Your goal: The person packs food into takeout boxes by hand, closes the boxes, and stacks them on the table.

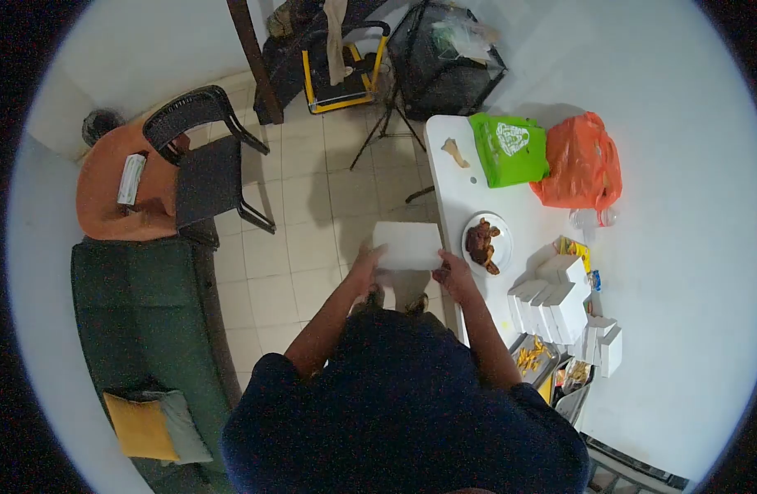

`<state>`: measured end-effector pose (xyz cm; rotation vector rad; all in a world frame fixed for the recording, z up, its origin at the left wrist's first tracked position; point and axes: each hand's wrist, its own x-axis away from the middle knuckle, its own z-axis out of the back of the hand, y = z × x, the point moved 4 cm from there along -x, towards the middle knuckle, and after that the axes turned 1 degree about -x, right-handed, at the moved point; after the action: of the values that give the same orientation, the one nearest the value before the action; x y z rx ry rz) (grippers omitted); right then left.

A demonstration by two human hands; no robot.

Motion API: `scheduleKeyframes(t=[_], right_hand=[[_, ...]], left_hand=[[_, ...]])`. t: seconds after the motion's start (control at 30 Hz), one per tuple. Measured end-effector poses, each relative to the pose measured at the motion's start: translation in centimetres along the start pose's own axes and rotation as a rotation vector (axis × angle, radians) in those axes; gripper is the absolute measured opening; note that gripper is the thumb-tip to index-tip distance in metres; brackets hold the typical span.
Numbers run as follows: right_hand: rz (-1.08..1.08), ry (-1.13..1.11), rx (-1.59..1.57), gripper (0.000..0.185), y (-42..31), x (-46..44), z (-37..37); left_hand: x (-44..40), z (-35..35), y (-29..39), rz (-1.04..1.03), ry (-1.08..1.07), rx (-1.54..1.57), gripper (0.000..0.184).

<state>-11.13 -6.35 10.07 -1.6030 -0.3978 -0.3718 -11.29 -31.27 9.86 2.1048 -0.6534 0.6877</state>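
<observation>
Left hand (364, 267) and right hand (455, 277) pinch a box (406, 246) above open floor (307, 239) beside the table edge (444, 193).

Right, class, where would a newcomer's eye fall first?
Probably the white box, central between left hand and right hand. Next, the green bag and orange bag, side by side at the far end of the table. Then brown food on the plate right of the box.

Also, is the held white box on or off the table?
Off; left hand and right hand hold the box beside the table.
</observation>
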Motion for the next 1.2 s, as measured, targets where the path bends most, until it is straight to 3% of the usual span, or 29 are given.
scheduleKeyframes(t=[0.1, 0.2, 0.3, 0.4, 0.5, 0.6, 0.7, 0.8, 0.9, 1.0, 1.1, 1.2], right_hand=[[-0.099, 0.065, -0.074, 0.035, -4.2, 1.5, -1.5], [-0.058, 0.096, -0.045, 0.033, -5.9, 1.1, -2.1], [0.012, 0.083, -0.083, 0.035, -6.9, 0.2, -1.7], [0.002, 0.104, -0.144, 0.039, -7.9, -0.6, -1.0], [-0.008, 0.121, -0.179, 0.036, -11.7, 1.2, -1.4], [-0.066, 0.136, -0.200, 0.030, -13.3, 1.7, -0.6], [-0.073, 0.146, -0.258, 0.034, -13.3, 0.7, 0.6], [-0.093, 0.111, -0.294, 0.039, -14.4, 0.3, 1.7], [-0.113, 0.090, -0.282, 0.041, -15.9, 0.1, 2.3], [-0.060, 0.145, -0.254, 0.043, -19.5, 2.3, 2.4], [-0.055, 0.119, -0.224, 0.043, -20.7, 3.5, 3.2], [-0.068, 0.115, -0.216, 0.046, -20.3, 3.8, 3.7]], left_hand=[[0.6, -1.0, 2.5, -0.293, -0.226, -0.364, 0.106], [2.4, -4.0, 5.5, -0.438, -0.267, -0.448, 0.111], [2.0, -4.6, 7.2, -0.675, -0.244, -0.763, 0.118], [3.3, -6.2, 9.5, -0.688, -0.224, -0.920, 0.127], [1.7, -7.1, 10.4, -0.748, -0.298, -0.876, 0.131], [2.3, -9.5, 12.4, -0.998, -0.379, -1.070, 0.131], [2.3, -11.4, 13.7, -1.102, -0.308, -1.261, 0.126], [2.6, -13.4, 15.3, -1.254, -0.342, -1.220, 0.120], [2.5, -15.6, 16.3, -1.267, -0.494, -1.127, 0.109], [2.9, -17.5, 16.8, -1.081, -0.642, -0.942, 0.094], [1.8, -18.9, 16.9, -1.253, -0.565, -1.095, 0.077], [2.0, -20.0, 16.5, -1.304, -0.549, -0.981, 0.063]])
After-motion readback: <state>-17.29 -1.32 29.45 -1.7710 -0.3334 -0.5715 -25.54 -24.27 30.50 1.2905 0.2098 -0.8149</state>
